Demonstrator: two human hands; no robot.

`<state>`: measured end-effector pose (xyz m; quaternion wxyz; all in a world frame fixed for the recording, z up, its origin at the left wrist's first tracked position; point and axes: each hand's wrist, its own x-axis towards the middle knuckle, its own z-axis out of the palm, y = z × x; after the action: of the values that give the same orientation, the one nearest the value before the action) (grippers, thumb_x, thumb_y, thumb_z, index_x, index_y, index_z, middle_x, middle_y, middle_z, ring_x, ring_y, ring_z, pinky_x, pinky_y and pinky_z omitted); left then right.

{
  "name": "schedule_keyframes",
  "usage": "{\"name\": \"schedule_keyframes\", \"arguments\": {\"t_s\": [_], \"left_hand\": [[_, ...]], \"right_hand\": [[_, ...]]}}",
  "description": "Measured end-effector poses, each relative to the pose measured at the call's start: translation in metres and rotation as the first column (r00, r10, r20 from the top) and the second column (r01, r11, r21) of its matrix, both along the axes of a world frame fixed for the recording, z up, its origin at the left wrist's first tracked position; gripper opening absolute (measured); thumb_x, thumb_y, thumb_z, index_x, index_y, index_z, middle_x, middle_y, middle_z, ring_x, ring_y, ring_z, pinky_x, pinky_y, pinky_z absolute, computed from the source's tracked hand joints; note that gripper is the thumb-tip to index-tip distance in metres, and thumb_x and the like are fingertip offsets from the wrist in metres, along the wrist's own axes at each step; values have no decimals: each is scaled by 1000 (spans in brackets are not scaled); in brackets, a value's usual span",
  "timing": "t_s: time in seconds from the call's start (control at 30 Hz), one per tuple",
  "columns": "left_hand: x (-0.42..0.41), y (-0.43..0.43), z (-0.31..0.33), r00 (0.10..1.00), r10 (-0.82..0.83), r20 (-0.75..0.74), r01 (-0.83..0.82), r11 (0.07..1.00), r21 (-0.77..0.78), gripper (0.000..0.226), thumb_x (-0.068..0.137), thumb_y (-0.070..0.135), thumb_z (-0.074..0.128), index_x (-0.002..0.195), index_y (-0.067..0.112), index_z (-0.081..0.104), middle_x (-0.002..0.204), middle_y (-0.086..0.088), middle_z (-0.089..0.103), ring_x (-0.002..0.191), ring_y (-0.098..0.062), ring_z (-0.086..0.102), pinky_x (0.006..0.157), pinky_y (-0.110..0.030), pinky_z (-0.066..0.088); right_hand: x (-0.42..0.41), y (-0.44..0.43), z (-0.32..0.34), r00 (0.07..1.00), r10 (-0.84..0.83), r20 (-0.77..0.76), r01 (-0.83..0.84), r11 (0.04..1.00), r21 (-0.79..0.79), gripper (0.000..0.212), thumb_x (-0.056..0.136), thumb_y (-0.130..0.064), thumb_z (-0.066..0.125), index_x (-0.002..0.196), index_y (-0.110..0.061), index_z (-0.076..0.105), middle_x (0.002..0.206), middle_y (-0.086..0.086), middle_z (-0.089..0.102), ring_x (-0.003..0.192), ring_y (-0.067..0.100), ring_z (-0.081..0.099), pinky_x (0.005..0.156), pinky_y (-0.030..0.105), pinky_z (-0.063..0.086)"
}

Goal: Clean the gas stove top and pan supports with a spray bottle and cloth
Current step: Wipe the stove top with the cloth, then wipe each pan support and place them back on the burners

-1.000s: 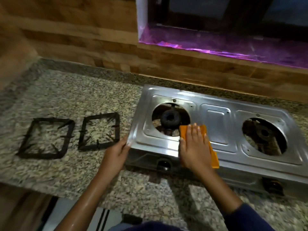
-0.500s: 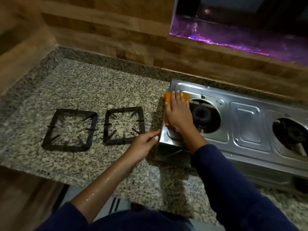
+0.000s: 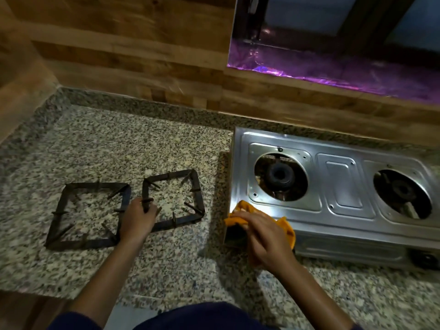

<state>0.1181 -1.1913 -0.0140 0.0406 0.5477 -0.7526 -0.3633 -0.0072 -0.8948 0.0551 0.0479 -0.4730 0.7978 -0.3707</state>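
Note:
A steel two-burner gas stove (image 3: 340, 184) sits on the granite counter at the right, its pan supports taken off. My right hand (image 3: 266, 236) grips a crumpled orange cloth (image 3: 287, 226) at the stove's front left corner. Two black square pan supports lie on the counter to the left. My left hand (image 3: 138, 219) rests on the near left corner of the right pan support (image 3: 196, 186), fingers curled over its bar. The left pan support (image 3: 59, 215) lies beside it. No spray bottle is in view.
The granite counter (image 3: 114, 148) runs to a wooden wall at the back and left. A window ledge with purple foil (image 3: 345, 67) sits above the stove. The counter's front edge is near my body. A stove knob (image 3: 426, 260) shows at the lower right.
My right hand slid the cloth from the stove's back left corner to its front left corner and bunched it. My left hand left the stove edge and moved left onto the right pan support.

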Motion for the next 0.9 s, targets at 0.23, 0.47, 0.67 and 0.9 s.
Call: {"name": "schedule_keyframes", "arguments": {"t_s": [0.23, 0.47, 0.67, 0.9], "left_hand": [[-29, -17, -4, 944, -60, 324, 73, 997, -28, 63, 88, 50, 64, 125, 0, 52, 116, -17, 60, 93, -34, 62, 56, -35, 45], [-28, -14, -3, 976, -48, 214, 46, 999, 16, 32, 97, 27, 57, 114, 0, 55, 73, -10, 55, 57, -24, 51, 44, -30, 32], [-17, 1, -9, 974, 175, -144, -141, 965, 221, 50, 87, 38, 60, 124, 9, 45, 89, -9, 68, 74, -26, 67, 59, -44, 58], [-18, 15, 24, 923, 270, -275, -184, 936, 301, 88, 77, 71, 62, 135, 7, 44, 109, -14, 66, 72, -18, 68, 46, -32, 56]], "right_hand": [[-4, -23, 14, 764, 29, 645, 37, 995, -88, 28, 103, -28, 47, 123, -16, 63, 111, 5, 72, 104, 22, 69, 87, 43, 56], [18, -77, 27, 350, 93, 932, 252, 949, -189, 25, 101, -14, 44, 119, -12, 61, 102, 6, 76, 92, 18, 72, 75, 28, 57], [27, -97, 21, -16, 128, 992, 447, 888, -108, 33, 102, -23, 43, 131, -15, 56, 124, 19, 66, 115, 37, 63, 101, 53, 47], [22, -96, 25, -212, -45, 976, 399, 908, 128, 44, 99, -43, 43, 122, -11, 64, 113, 20, 70, 101, 37, 65, 88, 43, 51]]}}
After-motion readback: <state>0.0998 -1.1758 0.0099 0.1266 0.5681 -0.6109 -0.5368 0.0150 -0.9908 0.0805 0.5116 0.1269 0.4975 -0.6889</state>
